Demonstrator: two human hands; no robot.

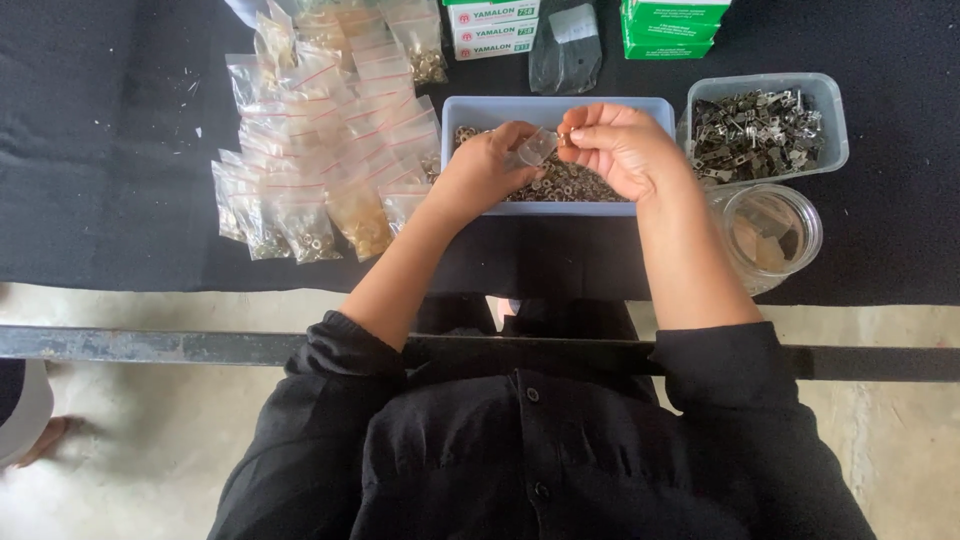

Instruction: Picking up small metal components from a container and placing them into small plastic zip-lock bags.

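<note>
Head view: a seated person in black works over a blue tray (560, 106) of small metal rings (572, 184). The left hand (487, 163) pinches a small clear bag (537, 147) by its mouth, and the right hand (617, 148) is closed at the fingertips just beside that opening, seemingly on a ring or two, though the piece itself is too small to make out. The bag hangs between the two hands, directly above the tray.

The risk lies in that narrow opening. If the bag mouth sags or the right fingertips release off-centre, rings would likely drop; over the tray they fall back harmlessly, but any drift toward the person's lap could send them to the floor. A loose pinch by the left hand could let the bag tip and spill what it holds.

Left of the left hand, filled bags (320, 150) lie fanned in overlapping rows, easily knocked by the forearm. Right of the right hand stand a clear tub (768, 125) of metal parts and, nearer the person, a glass jar (770, 232). Beyond the hands sit green-and-white boxes (492, 28).

The bench (110, 150) is covered in black cloth with a metal rail along its near edge; below it the floor (130, 440) is pale concrete. Another person's foot shows at far left.
</note>
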